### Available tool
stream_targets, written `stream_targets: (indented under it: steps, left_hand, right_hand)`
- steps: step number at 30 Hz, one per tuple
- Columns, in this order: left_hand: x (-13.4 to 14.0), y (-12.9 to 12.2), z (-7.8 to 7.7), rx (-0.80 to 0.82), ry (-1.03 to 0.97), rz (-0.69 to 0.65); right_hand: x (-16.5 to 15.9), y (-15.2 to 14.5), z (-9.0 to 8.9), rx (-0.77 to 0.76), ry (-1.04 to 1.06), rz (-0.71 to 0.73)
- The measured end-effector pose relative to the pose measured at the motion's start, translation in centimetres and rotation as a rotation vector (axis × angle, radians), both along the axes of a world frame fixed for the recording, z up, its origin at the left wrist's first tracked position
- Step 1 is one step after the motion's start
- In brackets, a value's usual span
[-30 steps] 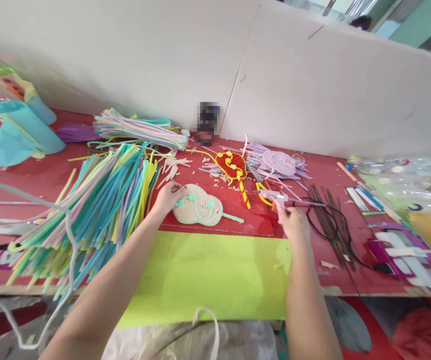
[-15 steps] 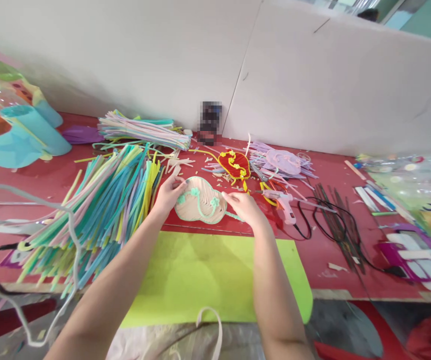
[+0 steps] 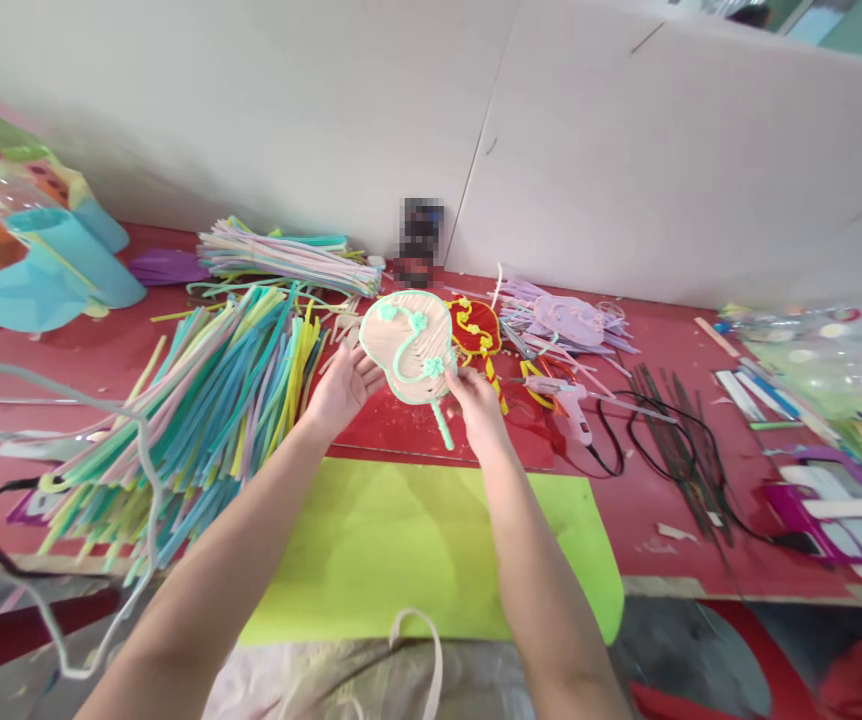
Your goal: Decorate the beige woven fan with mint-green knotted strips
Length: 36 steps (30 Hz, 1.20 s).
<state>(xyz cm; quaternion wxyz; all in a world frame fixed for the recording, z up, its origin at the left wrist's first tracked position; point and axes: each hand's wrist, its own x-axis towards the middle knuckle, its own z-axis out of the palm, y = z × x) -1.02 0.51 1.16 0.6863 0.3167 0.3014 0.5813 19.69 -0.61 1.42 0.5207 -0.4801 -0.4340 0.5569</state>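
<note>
A cream fan [image 3: 405, 350] made of pipe cleaners, with a mint-green rim, green flowers and a short green handle, is held up above the red table. My right hand [image 3: 476, 405] pinches its lower right edge between thumb and fingers. My left hand [image 3: 347, 388] is beside the fan's lower left edge, palm up with fingers spread; whether a fingertip touches the fan I cannot tell. Partly hidden behind the fan, a red fan [image 3: 480, 325] with a yellow rim and yellow flowers lies on the table. A lilac fan [image 3: 570, 318] rests farther right on purple pipe cleaners.
Bundles of coloured pipe cleaners [image 3: 228, 390] spread on the left. To the right are a glue gun [image 3: 570, 405] with a black cord, dark sticks [image 3: 675, 450] and a purple-and-white device [image 3: 825, 510]. A lime-green mat [image 3: 431, 540] covers the table's front edge; a white wall [image 3: 288, 110] stands behind.
The cream fan has been lifted and turned, its handle swinging from pointing right to pointing down. My left hand has let go of its edge and opened; my right hand has shifted left.
</note>
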Motion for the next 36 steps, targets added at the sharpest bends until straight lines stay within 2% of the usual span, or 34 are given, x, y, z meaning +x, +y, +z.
stream_targets:
  steps: [4, 11, 15, 21, 26, 31, 36]
  left_hand:
    - [1.1, -0.8, 0.0, 0.090, 0.140, 0.032]
    - [1.2, -0.7, -0.8, 0.018, 0.303, 0.160]
    - [1.3, -0.6, -1.2, 0.001, 0.313, 0.213]
    - [1.3, -0.5, -1.5, 0.016, 0.265, 0.221]
    - [1.4, -0.8, -1.7, 0.058, 0.346, 0.154]
    - [1.8, -1.6, -1.3, 0.083, 0.483, -0.020]
    - [2.0, -1.9, -1.2, 0.006, 0.379, -0.122]
  right_hand:
    - [-1.1, -0.4, -0.3, -0.020, 0.003, 0.068]
    - [-1.0, -0.7, -0.1, -0.049, -0.060, 0.168]
    - [-1.1, -0.9, 0.3, -0.055, -0.097, 0.197]
    - [-1.0, -1.2, 1.0, -0.032, -0.144, 0.226]
    - [-0.9, -1.0, 1.4, 0.027, -0.255, 0.115]
    - [-1.0, -1.0, 1.3, 0.141, -0.199, -0.007]
    - [-0.9, -1.2, 1.3, 0.115, -0.192, -0.029]
